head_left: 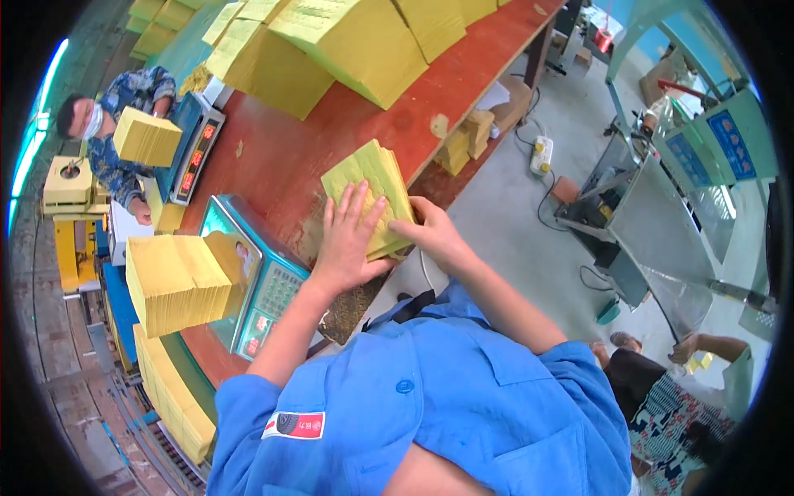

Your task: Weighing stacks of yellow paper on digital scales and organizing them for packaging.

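A stack of yellow paper sheets (364, 171) with wavy embossed rows on top stands at the near edge of a red table. Across its top face my left hand (351, 236) lies flat with fingers stretched out, its thumb along the near edge. My right hand (432, 234) grips the stack's right side, thumb on top and the other fingers partly hidden behind. Left of my left forearm is a teal weighing scale (271, 291) with a keypad and red-lit display. A block of yellow paper (178, 285) sits on its plate.
Large yellow paper blocks (356, 50) line the far part of the red table (281, 153). A masked co-worker (103, 149) is at the left, by a second scale (198, 157). A white power strip (542, 155) and metal machine (662, 223) stand right; another person (678, 413) is lower right.
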Demonstrator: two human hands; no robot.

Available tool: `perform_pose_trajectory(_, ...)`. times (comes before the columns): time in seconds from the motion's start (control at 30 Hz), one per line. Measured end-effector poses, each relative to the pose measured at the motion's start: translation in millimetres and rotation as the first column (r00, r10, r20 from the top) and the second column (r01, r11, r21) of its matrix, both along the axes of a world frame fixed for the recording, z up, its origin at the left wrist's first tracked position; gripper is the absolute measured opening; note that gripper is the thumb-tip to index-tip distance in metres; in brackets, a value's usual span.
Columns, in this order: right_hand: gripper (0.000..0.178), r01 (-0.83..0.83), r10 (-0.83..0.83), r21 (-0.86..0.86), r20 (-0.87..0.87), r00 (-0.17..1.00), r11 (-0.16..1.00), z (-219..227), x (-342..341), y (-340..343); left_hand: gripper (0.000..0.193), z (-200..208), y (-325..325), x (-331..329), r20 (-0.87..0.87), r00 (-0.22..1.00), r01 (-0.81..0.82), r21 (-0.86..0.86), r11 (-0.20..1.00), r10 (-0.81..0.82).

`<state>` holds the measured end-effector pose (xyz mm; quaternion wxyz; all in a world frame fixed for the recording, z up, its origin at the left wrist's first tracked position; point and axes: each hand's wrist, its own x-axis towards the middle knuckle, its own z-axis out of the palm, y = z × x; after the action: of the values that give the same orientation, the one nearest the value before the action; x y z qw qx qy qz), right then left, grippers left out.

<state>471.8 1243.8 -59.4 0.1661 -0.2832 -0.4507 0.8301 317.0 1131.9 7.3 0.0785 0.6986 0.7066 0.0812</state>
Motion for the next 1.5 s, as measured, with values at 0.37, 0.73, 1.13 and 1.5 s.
perform_pose_trajectory(0.37, 0.062, -0.227, -0.066, 0.960, 0.240, 0.968, 0.167, 135, -65, -2, 0.042, 12, -24, -19, 0.939, 0.340, -0.755, 0.244, 0.609, 0.045)
perform_pose_trajectory(0.73, 0.060, -0.329, 0.085, 0.801, 0.333, 0.939, 0.500, 115, -95, 7, 0.048, -20, -19, -22, 0.974, 0.148, -0.876, 0.049, 0.479, 0.171)
perform_pose_trajectory(1.13, 0.049, -0.375, 0.107, 0.755, 0.380, 0.919, 0.538, 113, -97, -4, 0.052, -12, -19, -27, 0.989, -0.028, -0.874, -0.095, 0.476, 0.146)
perform_pose_trajectory(1.5, 0.043, -0.322, 0.091, 0.805, 0.321, 0.943, 0.499, 114, -96, 0, 0.048, -15, -16, -30, 0.990, -0.017, -0.885, -0.079, 0.458, 0.137)
